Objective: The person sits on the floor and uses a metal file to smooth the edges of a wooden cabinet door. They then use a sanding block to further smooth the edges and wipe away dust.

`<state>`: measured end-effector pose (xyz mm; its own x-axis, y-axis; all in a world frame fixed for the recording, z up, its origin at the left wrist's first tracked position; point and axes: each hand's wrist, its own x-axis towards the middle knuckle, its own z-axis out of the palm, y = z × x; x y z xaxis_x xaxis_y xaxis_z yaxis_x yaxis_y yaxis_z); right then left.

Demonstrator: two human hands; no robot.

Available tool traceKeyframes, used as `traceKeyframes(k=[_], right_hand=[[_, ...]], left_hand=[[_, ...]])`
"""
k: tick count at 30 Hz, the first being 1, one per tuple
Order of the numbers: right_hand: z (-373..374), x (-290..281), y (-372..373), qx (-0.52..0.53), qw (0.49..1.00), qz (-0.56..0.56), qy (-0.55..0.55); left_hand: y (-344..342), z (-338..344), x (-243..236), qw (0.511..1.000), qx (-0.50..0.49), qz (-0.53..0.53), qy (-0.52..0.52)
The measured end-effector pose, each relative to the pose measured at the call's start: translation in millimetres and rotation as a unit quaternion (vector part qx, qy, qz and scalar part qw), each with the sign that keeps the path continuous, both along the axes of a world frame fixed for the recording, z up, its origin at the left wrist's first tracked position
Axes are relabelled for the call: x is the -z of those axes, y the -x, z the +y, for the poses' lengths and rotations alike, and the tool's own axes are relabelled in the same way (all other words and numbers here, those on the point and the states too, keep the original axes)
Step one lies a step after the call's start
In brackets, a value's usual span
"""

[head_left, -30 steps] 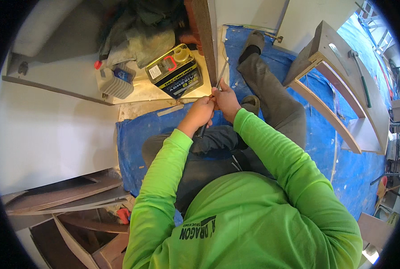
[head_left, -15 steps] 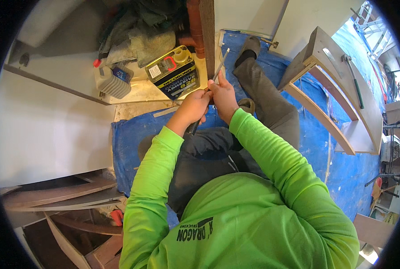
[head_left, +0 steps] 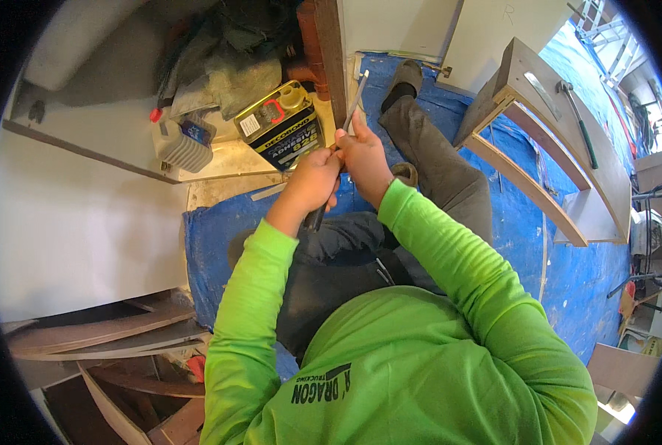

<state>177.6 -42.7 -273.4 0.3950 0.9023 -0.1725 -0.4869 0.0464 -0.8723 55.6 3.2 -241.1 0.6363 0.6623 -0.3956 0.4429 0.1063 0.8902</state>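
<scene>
A long, narrow metal tool with a black handle (head_left: 316, 218) is in both my hands, its pale tip pointing away from me; its exact kind is not clear. My left hand (head_left: 312, 184) is closed around it near the handle. Just ahead, my right hand (head_left: 366, 159) is closed on the shaft, its thumb and forefinger stretched along it. The blade rises beside the dark edge of a brown upright panel (head_left: 333, 59); whether they touch I cannot tell. Left of my hands stands a black and yellow adhesive can (head_left: 280, 127).
Beside the can are a grey-white jug (head_left: 184, 141) with a red cap and a crumpled cloth (head_left: 242, 81), inside a cabinet. At right, a curved wooden frame (head_left: 538, 178) bears a hammer (head_left: 579, 122). Blue sheeting (head_left: 520, 259) covers the floor; curved wood pieces (head_left: 101, 326) lie lower left.
The view has shifted slightly, and my hands sit a little farther left in it. The tool now points somewhat more straight ahead. Both hands keep their grip.
</scene>
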Motion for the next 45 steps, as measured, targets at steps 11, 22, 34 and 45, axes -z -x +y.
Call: traceKeyframes(k=[11,22,34,45], right_hand=[[-2.7,-26.5,3.4,-0.006,1.0,-0.029,0.002],[-4.6,-41.7,10.3,0.006,0.998,-0.041,-0.04],[-16.4,-67.7,19.5,0.001,0.992,-0.089,-0.085],[-36.0,-105.6,36.0,-0.035,0.992,-0.096,-0.08]], left_hand=[[7.1,-1.0,-20.5,1.0,0.0,-0.016,0.016],[15.3,-12.6,-48.0,1.0,-0.008,-0.03,0.001],[25.4,-24.5,-81.8,0.998,-0.017,-0.054,-0.014],[48.7,-40.0,-106.3,0.997,-0.029,-0.065,0.009]])
